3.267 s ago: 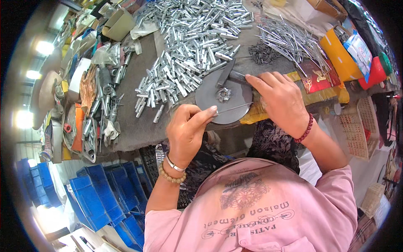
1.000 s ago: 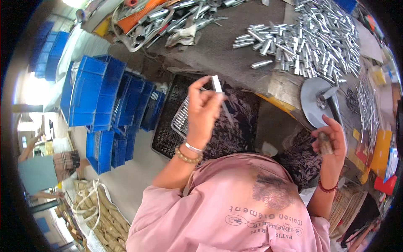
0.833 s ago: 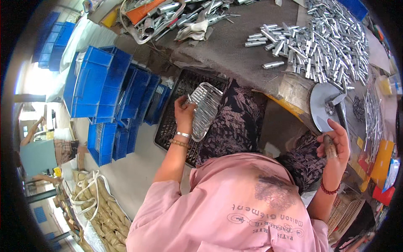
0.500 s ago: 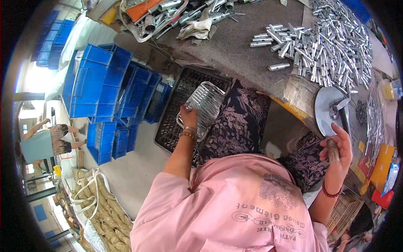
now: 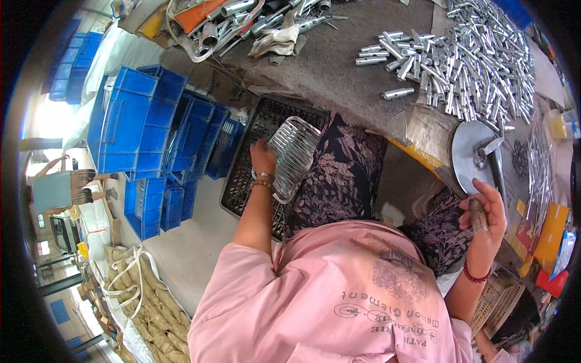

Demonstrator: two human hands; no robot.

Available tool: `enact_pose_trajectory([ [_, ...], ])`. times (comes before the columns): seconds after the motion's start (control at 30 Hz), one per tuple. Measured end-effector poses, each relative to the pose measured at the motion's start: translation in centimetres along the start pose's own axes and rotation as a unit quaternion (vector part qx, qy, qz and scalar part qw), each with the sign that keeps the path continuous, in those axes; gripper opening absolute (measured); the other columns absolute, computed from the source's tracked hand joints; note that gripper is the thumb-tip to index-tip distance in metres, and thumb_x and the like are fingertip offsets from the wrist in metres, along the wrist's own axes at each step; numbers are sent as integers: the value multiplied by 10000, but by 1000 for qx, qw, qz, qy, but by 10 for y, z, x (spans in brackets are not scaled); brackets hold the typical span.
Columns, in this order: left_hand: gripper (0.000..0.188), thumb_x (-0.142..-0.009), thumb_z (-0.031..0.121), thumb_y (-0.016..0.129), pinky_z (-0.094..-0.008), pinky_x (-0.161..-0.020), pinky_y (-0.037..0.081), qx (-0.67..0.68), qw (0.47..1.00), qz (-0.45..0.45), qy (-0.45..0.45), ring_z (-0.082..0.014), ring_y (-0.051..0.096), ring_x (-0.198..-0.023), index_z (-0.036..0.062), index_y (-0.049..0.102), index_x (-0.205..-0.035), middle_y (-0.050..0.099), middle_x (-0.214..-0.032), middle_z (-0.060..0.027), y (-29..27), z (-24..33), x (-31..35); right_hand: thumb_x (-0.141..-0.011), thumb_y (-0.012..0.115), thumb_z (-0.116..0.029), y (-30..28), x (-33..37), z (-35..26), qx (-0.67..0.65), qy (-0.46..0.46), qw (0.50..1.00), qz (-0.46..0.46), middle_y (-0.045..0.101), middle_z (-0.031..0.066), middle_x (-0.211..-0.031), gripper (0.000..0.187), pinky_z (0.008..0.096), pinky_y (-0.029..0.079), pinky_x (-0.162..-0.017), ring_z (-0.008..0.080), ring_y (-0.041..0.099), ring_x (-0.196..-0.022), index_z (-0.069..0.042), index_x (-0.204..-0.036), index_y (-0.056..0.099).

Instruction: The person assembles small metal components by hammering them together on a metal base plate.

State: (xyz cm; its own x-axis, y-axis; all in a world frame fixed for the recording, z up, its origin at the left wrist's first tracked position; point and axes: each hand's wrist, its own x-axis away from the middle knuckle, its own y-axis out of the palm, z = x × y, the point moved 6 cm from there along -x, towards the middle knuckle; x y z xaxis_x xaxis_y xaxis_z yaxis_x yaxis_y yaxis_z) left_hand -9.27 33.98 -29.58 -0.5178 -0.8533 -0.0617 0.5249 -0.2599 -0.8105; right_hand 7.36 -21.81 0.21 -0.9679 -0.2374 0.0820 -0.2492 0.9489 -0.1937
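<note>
My left hand [image 5: 262,158] is at the left side of a shallow metal tray [image 5: 280,198] that holds many slim silver rods [image 5: 295,148]. Its fingers are bent and partly hidden, so I cannot see whether they grip anything. The tray rests in a black plastic crate [image 5: 233,190] beside my left thigh. On the right, my right hand [image 5: 489,212] is raised palm up, fingers apart and loosely bent. A dirty grey covering [image 5: 478,216] wraps one of its digits. Just beyond it is a round metal plate [image 5: 466,157] with a dark lever [image 5: 495,172].
A large heap of short silver tubes [image 5: 466,66] covers the far right of the workbench [image 5: 339,72]. Tools and a cloth glove [image 5: 275,41] lie at its far left. Blue bins [image 5: 133,121] are stacked on the left, with a person [image 5: 54,192] beyond. Tan sacks [image 5: 154,296] lie lower left.
My left hand has shifted slightly left and away from me along the tray's side, its wrist turning. My right hand stays in nearly the same place.
</note>
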Motion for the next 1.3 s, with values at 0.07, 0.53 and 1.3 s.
enact_pose_trajectory([
  [0.07,368,-962,117,626,-523,-989,552,-39,998,-18,39,-467,673,-1135,50,739,-1306,694,-1245,-265,3,15,-8,-1000,526,63,-1,1,-1,8,-1,1000,5,726,62,-1013,435,190,474,-622,45,607,-707,-8,-1413,643],
  [0.53,266,-1010,132,646,-491,-959,534,87,992,66,70,-405,676,-1048,3,756,-1215,733,-1104,-227,-10,-5,-38,-978,524,105,8,0,-6,4,19,1000,-10,737,39,-997,456,192,486,-655,43,614,-731,-40,-1383,673],
  [1.3,301,-981,44,735,-278,-679,501,189,862,-238,406,-59,577,-760,42,709,-1281,640,-964,19,-97,449,78,-850,755,-83,-122,-11,-36,387,-134,881,239,739,125,-1088,260,438,594,-864,343,730,-991,-102,-1108,735],
])
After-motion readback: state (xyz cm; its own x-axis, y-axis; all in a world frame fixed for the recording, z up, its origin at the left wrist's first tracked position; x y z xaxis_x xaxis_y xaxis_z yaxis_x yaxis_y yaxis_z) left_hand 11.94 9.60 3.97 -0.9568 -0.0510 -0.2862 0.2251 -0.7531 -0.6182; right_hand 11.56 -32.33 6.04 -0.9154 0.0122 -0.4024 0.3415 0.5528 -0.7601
